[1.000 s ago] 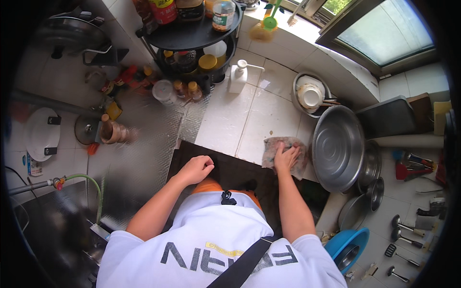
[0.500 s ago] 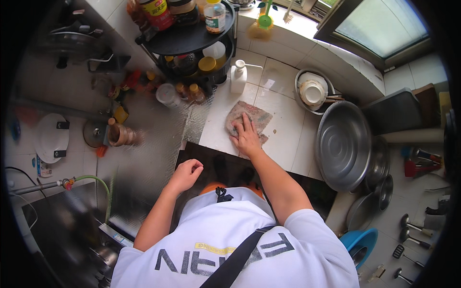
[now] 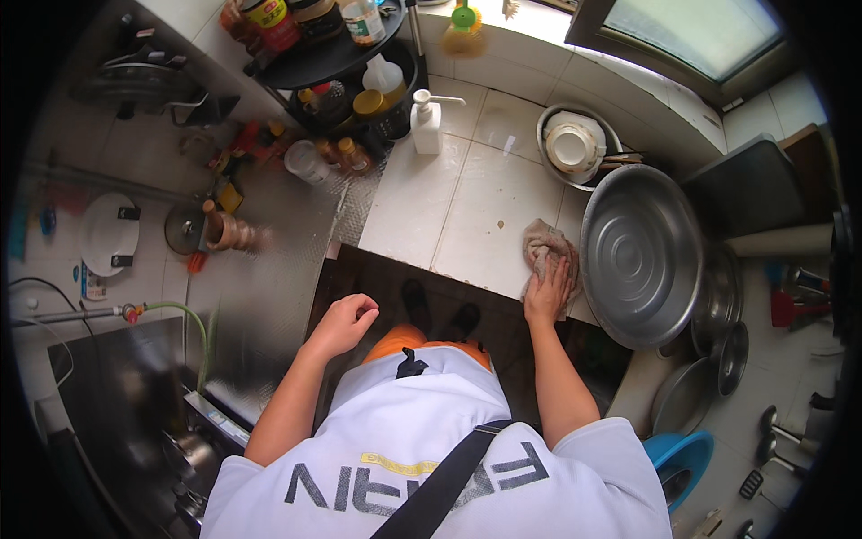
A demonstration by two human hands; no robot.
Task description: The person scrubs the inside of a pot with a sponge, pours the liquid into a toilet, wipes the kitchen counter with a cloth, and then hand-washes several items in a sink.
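A greyish-pink rag (image 3: 544,244) lies bunched on the white tiled counter (image 3: 476,212), close to its front edge. My right hand (image 3: 549,289) presses down on it, fingers bent over the cloth, just left of a large metal basin (image 3: 639,256). In front of my body, off the counter, hangs my left hand (image 3: 345,323). Its fingers are curled in, and nothing shows in them. A small brownish spot (image 3: 500,224) marks the tiles left of the rag.
A white pump bottle (image 3: 426,124) stands at the counter's back left, beside a black tiered rack (image 3: 328,65) of jars. Stacked bowls (image 3: 575,146) sit in a metal bowl at the back right. An opened window (image 3: 687,40) juts in above. A blue tub (image 3: 684,467) is at the lower right.
My right hand has swept the rag right and nearer across the counter, toward the large basin. The rag went from spread out to bunched. My left hand stays about where it was.
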